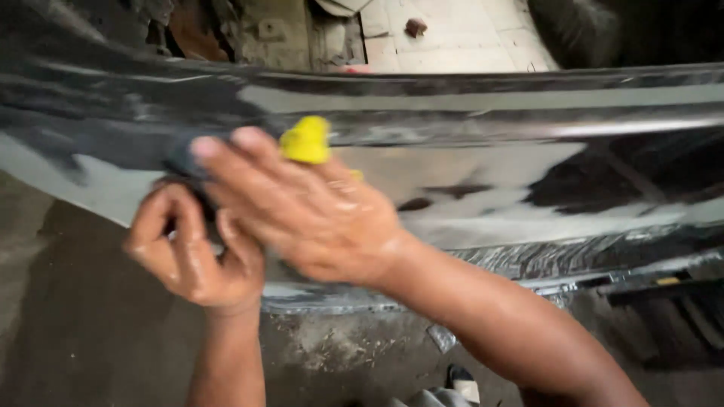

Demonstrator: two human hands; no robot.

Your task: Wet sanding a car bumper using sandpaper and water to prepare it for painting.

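A long glossy black panel [483, 143] runs across the view, wet and streaked with pale patches. My right hand [309, 215] lies flat on it at the left centre, pressing a yellow pad [305, 139] that shows past my fingertips. A dark piece [181, 158] sits under my fingers at the left. Just below and to the left, my left hand [192, 252] is curled, its fingers touching the lower edge of that dark piece. Both hands look wet. The picture is blurred by motion.
Wet dark ground [83, 324] lies under the panel, with debris near a crumpled silver scrap [441, 337]. Pale paving [445, 38] shows beyond the panel at the top. A dark ribbed part [679, 316] sits at the lower right. A foot [461, 383] shows at the bottom.
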